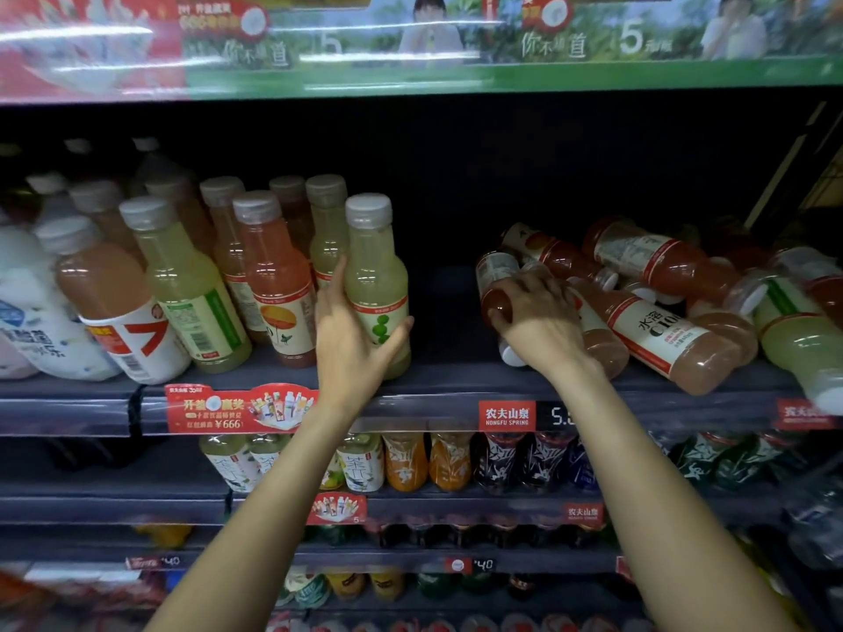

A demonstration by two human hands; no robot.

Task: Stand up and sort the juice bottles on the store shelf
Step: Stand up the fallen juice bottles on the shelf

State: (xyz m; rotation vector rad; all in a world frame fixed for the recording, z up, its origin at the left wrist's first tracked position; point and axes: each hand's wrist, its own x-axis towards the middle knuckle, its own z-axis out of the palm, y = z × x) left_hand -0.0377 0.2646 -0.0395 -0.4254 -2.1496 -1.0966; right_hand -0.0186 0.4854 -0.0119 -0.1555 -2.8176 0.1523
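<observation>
Holding the yellow-green juice bottle upright, my left hand was wrapped round its lower half, thumb on the right side of the label and fingers on the left. The bottle stood near the front edge of the shelf, at the right end of the standing group, so I judged the grip was there to steady it and square it up beside its neighbours before letting go. That group mixed yellow-green and pink bottles, all caps up, filling the left part of the shelf back toward its rear wall.

My right hand lay over a pink bottle at the near left end of the fallen pile, fingers curled down round its body in a hold from above. I took that as the next one to be lifted and stood up. The pile sprawled across the right part of the shelf, pink bottles lying on their sides at crossed angles, with a yellow-green one tipped toward the right front corner.

Between the standing group and the pile the shelf was bare, and I judged that gap to be the room left for the bottles yet to be set upright. Sorting by colour looked unfinished on the left side.
</observation>
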